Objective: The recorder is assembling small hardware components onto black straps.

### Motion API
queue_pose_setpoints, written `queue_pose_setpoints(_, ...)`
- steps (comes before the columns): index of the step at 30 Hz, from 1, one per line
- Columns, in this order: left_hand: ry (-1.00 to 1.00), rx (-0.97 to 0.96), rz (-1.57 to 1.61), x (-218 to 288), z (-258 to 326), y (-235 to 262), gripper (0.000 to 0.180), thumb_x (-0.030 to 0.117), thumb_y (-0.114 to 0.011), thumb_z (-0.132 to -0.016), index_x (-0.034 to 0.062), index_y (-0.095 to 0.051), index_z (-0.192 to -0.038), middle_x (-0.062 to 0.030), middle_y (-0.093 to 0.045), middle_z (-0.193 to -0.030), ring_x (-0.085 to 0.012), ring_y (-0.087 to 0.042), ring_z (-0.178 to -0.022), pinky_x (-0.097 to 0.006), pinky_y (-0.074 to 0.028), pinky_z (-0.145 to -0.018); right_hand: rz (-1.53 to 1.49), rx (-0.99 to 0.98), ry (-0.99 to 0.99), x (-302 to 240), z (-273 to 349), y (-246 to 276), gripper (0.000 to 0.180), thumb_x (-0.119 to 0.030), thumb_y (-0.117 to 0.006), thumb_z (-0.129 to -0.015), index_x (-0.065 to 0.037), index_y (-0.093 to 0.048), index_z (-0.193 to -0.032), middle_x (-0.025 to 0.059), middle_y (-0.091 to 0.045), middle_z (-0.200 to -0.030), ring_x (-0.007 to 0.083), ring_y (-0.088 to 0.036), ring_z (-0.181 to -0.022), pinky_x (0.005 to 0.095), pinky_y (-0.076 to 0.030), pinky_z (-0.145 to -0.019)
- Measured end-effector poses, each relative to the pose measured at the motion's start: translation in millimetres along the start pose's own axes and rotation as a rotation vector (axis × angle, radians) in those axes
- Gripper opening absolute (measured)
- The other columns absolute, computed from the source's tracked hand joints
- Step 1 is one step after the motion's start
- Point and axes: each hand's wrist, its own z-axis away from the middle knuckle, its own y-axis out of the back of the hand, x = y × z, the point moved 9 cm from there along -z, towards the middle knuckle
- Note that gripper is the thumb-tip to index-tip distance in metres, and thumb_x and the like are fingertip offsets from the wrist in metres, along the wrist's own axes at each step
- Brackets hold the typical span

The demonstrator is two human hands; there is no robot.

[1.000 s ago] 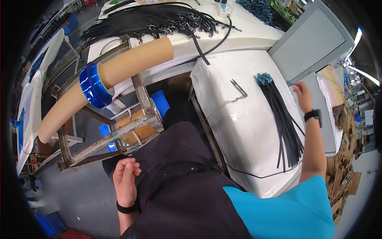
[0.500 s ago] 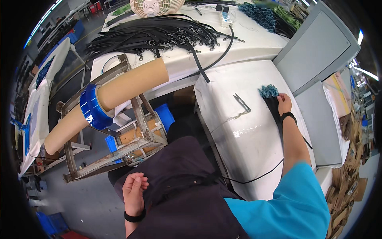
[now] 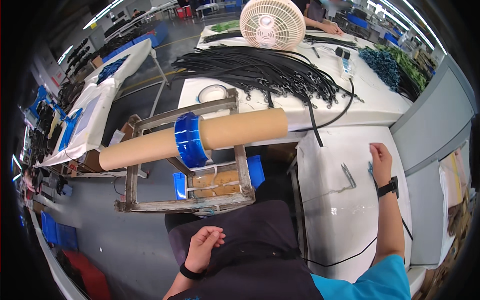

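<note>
My right hand (image 3: 382, 162) is over the white-covered table (image 3: 325, 220) at the right, its fingers curled together. A small teal end (image 3: 370, 169) shows beside the wrist; the hand hides the rest, and I cannot see what lies between the fingers. To its left on the cover are metal thread snips (image 3: 348, 176) tied to a cord. My left hand (image 3: 202, 247) hovers above my dark apron, fingers loosely closed with nothing visible in them. Ahead, a cardboard tube (image 3: 245, 130) lies across a worn frame (image 3: 187, 204), with a shiny blue roll (image 3: 190, 140) around it.
Black straps with metal clasps (image 3: 250, 70) are heaped on the far table, near a fan (image 3: 272, 24) and a power strip (image 3: 346, 66). Teal pieces (image 3: 380, 67) lie farther right. Another person's hand (image 3: 327, 26) is at the back. A grey panel (image 3: 435, 112) borders the right.
The view has swung left, shifting the scene rightward and down. The teal bunch beside my right hand has mostly gone from sight. My left hand remains over the apron.
</note>
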Motion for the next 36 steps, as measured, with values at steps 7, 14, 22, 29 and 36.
queue_pose_setpoints(7,0.027,0.009,-0.001,0.7,-3.3,5.8,0.018,0.015,-0.052,-0.094,0.0019,-0.058,-0.104,-0.0056,-0.063,-0.091,-0.0096,-0.058,-0.077,-0.022,-0.045,-0.07,-0.046,-0.453,0.471,-180.8,-54.0,-144.9,0.01,-0.009,-0.061,-0.083,0.0,-0.063,-0.086,0.0114,-0.061,-0.077,0.0222,-0.058,-0.07,0.0292,-0.047,-0.064)
queue_pose_setpoints(14,0.033,0.103,-0.014,-6.8,1.6,30.4,0.02,0.017,-0.054,-0.093,0.0007,-0.058,-0.104,-0.0061,-0.064,-0.091,-0.0099,-0.059,-0.078,-0.022,-0.046,-0.071,0.372,-0.328,0.983,-241.1,-109.0,-256.8,0.022,-0.005,-0.059,-0.077,-0.011,-0.062,-0.098,0.0085,-0.057,-0.082,0.0277,-0.056,-0.083,0.0393,-0.046,-0.072)
queue_pose_setpoints(22,0.014,0.164,0.023,-7.4,1.5,48.5,0.02,0.017,-0.054,-0.093,0.0003,-0.059,-0.104,-0.0062,-0.064,-0.09,-0.0099,-0.059,-0.078,-0.021,-0.046,-0.07,0.849,-0.353,1.138,-236.2,-139.6,-325.3,0.02,-0.013,-0.053,-0.079,-0.018,-0.063,-0.096,0.0015,-0.053,-0.091,0.0182,-0.052,-0.095,0.0327,-0.04,-0.077)
queue_pose_setpoints(29,0.044,0.193,0.07,-7.8,1.3,52.0,0.018,0.016,-0.054,-0.092,0.0016,-0.058,-0.102,-0.0058,-0.064,-0.088,-0.01,-0.058,-0.074,-0.021,-0.046,-0.067,0.791,-0.302,1.397,-254.5,-124.6,-333.8,0.012,-0.019,-0.053,-0.076,-0.022,-0.063,-0.082,-0.0008,-0.053,-0.091,0.016,-0.052,-0.094,0.0341,-0.04,-0.073)
queue_pose_setpoints(36,0.022,0.235,0.118,-5.5,0.1,57.5,0.015,0.016,-0.053,-0.092,0.0037,-0.058,-0.1,-0.0054,-0.064,-0.085,-0.0105,-0.058,-0.071,-0.022,-0.046,-0.064,-0.467,0.095,0.43,-256.2,-190.6,-253.4,0.014,-0.012,-0.065,-0.079,-0.004,-0.058,-0.087,0.0086,-0.058,-0.079,0.023,-0.055,-0.07,0.0333,-0.045,-0.067)
